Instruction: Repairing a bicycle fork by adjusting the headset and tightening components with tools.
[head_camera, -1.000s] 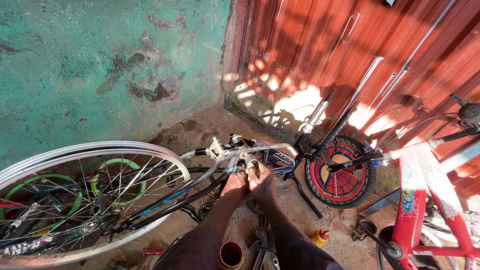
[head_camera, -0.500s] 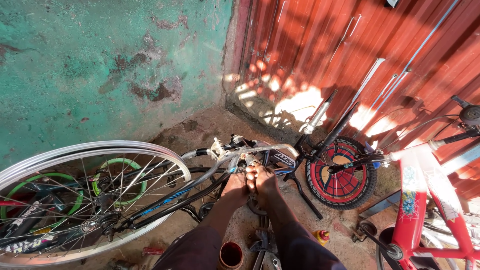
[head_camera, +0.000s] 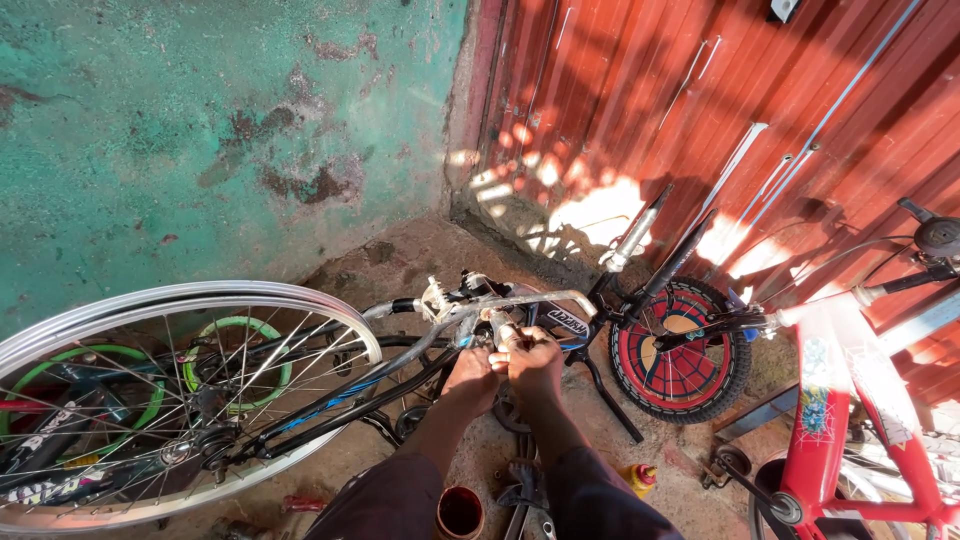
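Observation:
A bicycle frame (head_camera: 520, 305) lies on its side across the dirt floor, its silver spoked wheel (head_camera: 170, 400) at the left. My left hand (head_camera: 472, 368) and my right hand (head_camera: 532, 358) meet at the frame's silver tube, just under the brake part (head_camera: 438, 298). Both hands are closed around something small at the tube; what it is stays hidden by my fingers. My dark sleeves (head_camera: 400, 500) fill the bottom middle.
A small red wheel (head_camera: 680, 350) leans by the red corrugated wall (head_camera: 720, 110). A red child's bicycle (head_camera: 850, 400) stands at the right. A round tin (head_camera: 460, 512), a yellow bottle (head_camera: 640, 478) and tools lie near my knees. Green wall (head_camera: 200, 120) behind.
My hands have stayed at the frame's tube with small shifts of the fingers. The view has drifted slightly; nothing else moved.

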